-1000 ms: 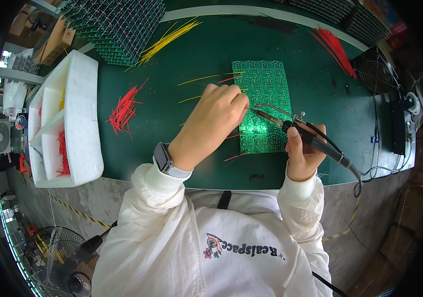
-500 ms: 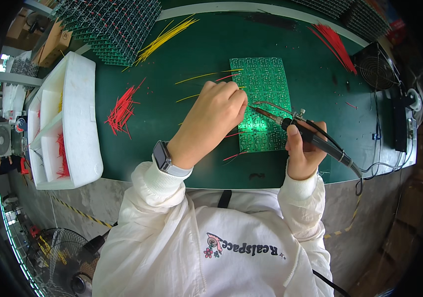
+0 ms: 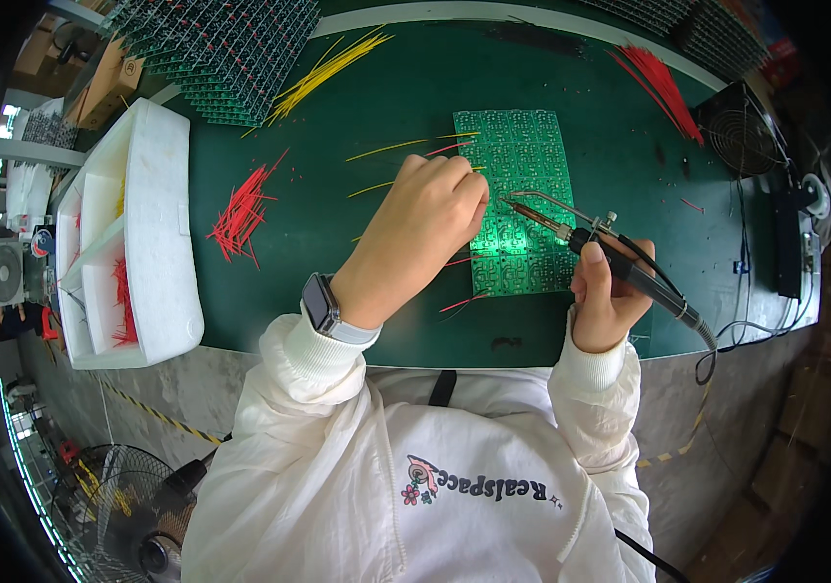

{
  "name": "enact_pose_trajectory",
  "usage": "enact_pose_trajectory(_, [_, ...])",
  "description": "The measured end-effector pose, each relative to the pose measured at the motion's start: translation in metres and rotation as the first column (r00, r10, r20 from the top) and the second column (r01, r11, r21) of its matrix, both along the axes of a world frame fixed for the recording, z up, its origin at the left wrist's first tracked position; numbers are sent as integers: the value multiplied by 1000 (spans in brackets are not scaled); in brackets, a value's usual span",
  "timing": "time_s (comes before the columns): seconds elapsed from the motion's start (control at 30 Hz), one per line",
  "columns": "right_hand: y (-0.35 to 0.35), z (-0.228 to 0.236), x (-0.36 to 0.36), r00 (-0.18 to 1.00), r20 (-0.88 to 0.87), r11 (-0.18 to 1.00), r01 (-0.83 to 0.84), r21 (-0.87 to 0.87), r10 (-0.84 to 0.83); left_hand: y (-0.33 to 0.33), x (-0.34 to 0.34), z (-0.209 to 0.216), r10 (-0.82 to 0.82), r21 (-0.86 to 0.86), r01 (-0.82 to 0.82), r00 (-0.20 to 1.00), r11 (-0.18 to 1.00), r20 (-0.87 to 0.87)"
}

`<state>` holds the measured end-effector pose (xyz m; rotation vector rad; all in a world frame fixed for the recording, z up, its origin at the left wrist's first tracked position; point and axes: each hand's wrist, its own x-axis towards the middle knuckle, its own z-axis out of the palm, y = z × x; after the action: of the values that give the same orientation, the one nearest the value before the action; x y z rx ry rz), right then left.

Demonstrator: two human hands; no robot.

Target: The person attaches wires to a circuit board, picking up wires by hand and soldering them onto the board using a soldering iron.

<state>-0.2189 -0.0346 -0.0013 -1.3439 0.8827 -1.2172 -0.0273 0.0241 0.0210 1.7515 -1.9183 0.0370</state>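
A green panel of circuit boards [image 3: 542, 155] lies on the table in front of me. Yellow wires [image 3: 386, 150] and red wires [image 3: 461, 260] stick out from its left edge. My left hand [image 3: 427, 222] is closed in a pinch over that edge; its fingertips and whatever they grip are hidden behind the knuckles. In my right hand [image 3: 611, 296] is a soldering iron [image 3: 619, 260], held like a pen, with a thin metal feed tube [image 3: 551, 203] along its top. The iron's tip points left, over the middle of the panel, close to my left fingers. I cannot tell whether it touches the panel.
Loose red wires [image 3: 243, 212] lie left of my hand, beside a white foam box [image 3: 165, 243] with compartments. Behind are a yellow wire bundle [image 3: 330, 74] and stacked circuit boards [image 3: 216, 58]. At the right are another red bundle [image 3: 663, 89], a black fan [image 3: 738, 134] and cables.
My right hand and the soldering iron have shifted slightly right, drawing the tip away from my left fingers. My left hand has stayed almost in place.
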Motion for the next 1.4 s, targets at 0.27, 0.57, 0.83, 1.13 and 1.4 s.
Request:
enact_pose_trajectory(0.27, [-2, 2, 0, 997, 83, 1000, 11, -12, -10, -8, 41, 20, 140, -71, -138, 990, 988, 28])
enact_pose_trajectory(0.57, [1, 4, 0, 996, 86, 1000, 25, -4, -25, -67, 177, -18, 312, -62, -308, 947, 949, 71])
enact_pose_trajectory(0.83, [0, 3, -2, 996, 85, 999, 33, 6, -34, -79, 174, -17, 325, -41, -328, 898, 944, 295])
enact_pose_trajectory(1.13, [1, 3, -3, 995, 89, 999, 41, 8, -41, -62, 163, -3, 319, -61, -313, 937, 948, 140])
enact_pose_trajectory(1.4, [1, 3, -4, 996, 82, 999, 38, -2, -38, -55, 157, -16, 302, -43, -311, 943, 949, -143])
